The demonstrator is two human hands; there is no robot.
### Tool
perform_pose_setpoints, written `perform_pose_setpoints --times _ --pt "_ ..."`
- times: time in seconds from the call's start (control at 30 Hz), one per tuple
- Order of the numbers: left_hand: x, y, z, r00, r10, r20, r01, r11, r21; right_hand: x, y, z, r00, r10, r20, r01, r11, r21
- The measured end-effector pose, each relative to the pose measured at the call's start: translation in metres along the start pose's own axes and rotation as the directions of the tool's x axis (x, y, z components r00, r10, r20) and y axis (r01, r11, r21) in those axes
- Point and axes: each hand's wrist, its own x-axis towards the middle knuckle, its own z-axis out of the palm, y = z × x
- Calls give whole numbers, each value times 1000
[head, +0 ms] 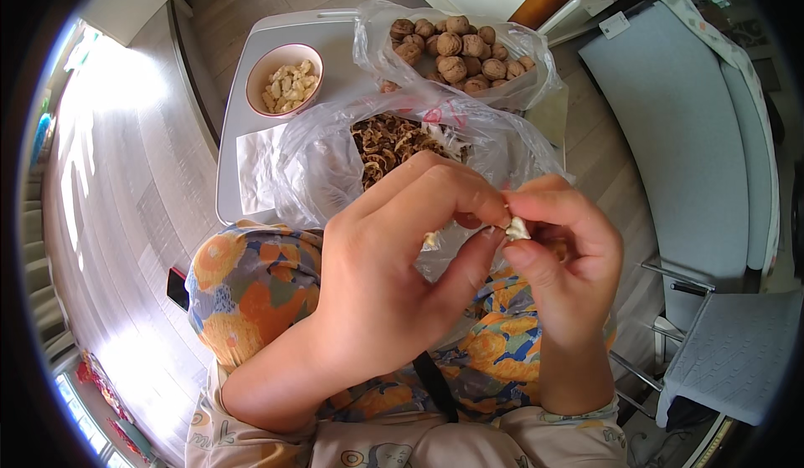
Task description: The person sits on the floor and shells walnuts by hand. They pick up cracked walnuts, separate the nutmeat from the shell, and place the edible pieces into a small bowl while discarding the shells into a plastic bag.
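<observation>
Between the fingertips of my right hand (565, 248) is a small pale piece of walnut kernel (517, 229). The thumb and forefinger of my left hand (402, 261) meet at the kernel's left side, pinching at its edge. Another bit of kernel (430, 239) shows beneath my left fingers; whether they hold it I cannot tell. Just beyond my hands lies an open clear plastic bag (314, 173) with broken brown walnut shells (392, 144) in it. My hands hide its near part.
A pink-rimmed bowl (254, 85) of peeled kernels (290, 88) stands at the table's (235, 116) far left. Whole walnuts (452, 57) fill another plastic bag (540, 85) at the back. White tissue (257, 166) lies at left. A grey padded seat (678, 104) and stool (735, 355) stand right.
</observation>
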Motion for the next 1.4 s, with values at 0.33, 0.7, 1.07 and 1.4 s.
perform_pose_setpoints --times 0.33,0.7,1.07,1.4 --pt "-2 -1 -2 984 -179 20 180 968 -177 2 -10 2 997 -72 29 77 961 -267" --pt "-1 -1 -4 919 -373 129 384 767 -514 1 -2 -1 1000 -3 11 3 1000 -14" --pt "1 1 -7 1000 2 26 0 998 -59 1 0 -3 992 128 14 -127 958 257" --pt "1 4 -2 984 177 -16 -163 935 314 1 -4 -3 999 26 -32 -26 1000 14"
